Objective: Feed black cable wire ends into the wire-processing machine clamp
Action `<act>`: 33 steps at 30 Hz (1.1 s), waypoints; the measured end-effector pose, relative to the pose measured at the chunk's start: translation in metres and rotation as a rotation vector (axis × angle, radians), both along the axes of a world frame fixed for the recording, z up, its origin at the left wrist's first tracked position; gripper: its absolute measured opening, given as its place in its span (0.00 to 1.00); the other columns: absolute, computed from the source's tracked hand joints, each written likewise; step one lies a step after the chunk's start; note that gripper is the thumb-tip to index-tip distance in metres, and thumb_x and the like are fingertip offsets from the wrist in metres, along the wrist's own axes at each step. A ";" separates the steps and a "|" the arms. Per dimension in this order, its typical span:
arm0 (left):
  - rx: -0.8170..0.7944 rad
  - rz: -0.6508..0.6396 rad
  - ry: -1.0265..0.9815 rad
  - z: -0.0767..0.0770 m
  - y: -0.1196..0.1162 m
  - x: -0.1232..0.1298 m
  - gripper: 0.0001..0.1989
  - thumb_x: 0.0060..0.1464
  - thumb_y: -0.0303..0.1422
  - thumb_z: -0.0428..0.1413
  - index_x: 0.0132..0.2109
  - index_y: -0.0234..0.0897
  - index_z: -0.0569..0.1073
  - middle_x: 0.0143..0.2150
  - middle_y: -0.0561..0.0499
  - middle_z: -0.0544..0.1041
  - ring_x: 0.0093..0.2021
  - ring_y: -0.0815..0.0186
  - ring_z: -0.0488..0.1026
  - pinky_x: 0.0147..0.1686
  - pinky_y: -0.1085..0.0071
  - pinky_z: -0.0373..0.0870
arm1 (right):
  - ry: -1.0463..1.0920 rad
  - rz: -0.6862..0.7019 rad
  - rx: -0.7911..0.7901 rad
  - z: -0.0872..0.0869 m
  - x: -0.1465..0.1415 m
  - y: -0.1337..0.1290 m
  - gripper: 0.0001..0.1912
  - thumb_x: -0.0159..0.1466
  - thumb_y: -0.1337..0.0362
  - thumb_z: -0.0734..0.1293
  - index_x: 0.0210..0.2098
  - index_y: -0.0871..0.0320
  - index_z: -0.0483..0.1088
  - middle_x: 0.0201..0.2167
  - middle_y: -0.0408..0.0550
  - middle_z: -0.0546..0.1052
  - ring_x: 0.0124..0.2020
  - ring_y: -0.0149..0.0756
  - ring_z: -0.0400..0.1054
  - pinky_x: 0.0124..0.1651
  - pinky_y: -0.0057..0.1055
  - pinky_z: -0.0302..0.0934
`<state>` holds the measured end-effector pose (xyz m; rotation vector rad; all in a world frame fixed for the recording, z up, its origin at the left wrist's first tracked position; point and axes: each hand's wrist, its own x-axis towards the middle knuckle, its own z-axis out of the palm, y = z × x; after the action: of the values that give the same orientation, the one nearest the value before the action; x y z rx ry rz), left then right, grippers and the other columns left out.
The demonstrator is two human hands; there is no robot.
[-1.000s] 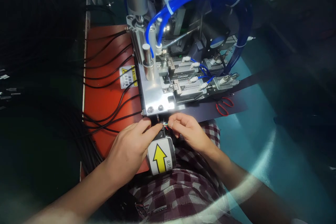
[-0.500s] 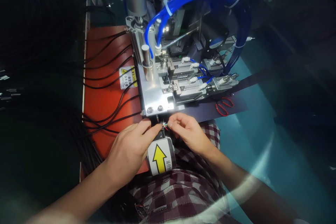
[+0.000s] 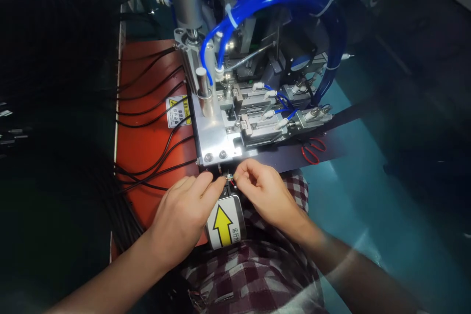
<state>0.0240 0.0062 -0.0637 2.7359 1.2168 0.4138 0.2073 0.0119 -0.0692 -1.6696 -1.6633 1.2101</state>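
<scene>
we have thin coloured wires [image 3: 230, 177] between our fingertips | left hand [image 3: 184, 211]: thumb tip beside them, fingers curled, grip hidden | right hand [image 3: 267, 191]: thumb and forefinger tips nearly together, hold we cannot tell, loop rounder than half a second ago

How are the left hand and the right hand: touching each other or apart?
Apart. The head view shows a narrow gap between the left hand and the right hand, where thin coloured wires are visible.
</scene>
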 end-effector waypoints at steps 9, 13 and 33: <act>0.021 -0.003 -0.001 0.000 0.000 0.002 0.14 0.59 0.24 0.44 0.48 0.28 0.71 0.34 0.44 0.72 0.28 0.62 0.65 0.26 0.68 0.63 | 0.125 -0.007 -0.112 -0.009 0.002 0.003 0.06 0.59 0.67 0.60 0.26 0.56 0.64 0.22 0.40 0.67 0.24 0.31 0.59 0.28 0.27 0.52; -0.014 0.006 -0.009 0.000 -0.001 0.001 0.13 0.59 0.24 0.44 0.47 0.30 0.71 0.34 0.45 0.72 0.28 0.62 0.65 0.26 0.67 0.63 | 0.018 -0.048 -0.037 -0.007 -0.002 0.002 0.07 0.59 0.68 0.60 0.25 0.56 0.64 0.21 0.39 0.67 0.24 0.31 0.58 0.28 0.28 0.51; -0.119 0.038 -0.049 -0.002 0.000 0.000 0.12 0.57 0.22 0.48 0.47 0.31 0.71 0.35 0.45 0.72 0.31 0.60 0.70 0.28 0.65 0.69 | 0.011 -0.143 0.124 -0.007 -0.012 -0.018 0.06 0.58 0.67 0.62 0.24 0.57 0.65 0.20 0.39 0.65 0.23 0.29 0.57 0.28 0.27 0.52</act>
<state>0.0239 0.0060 -0.0661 2.5922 1.2406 0.3961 0.1949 -0.0056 -0.0757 -1.6710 -1.5510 1.0252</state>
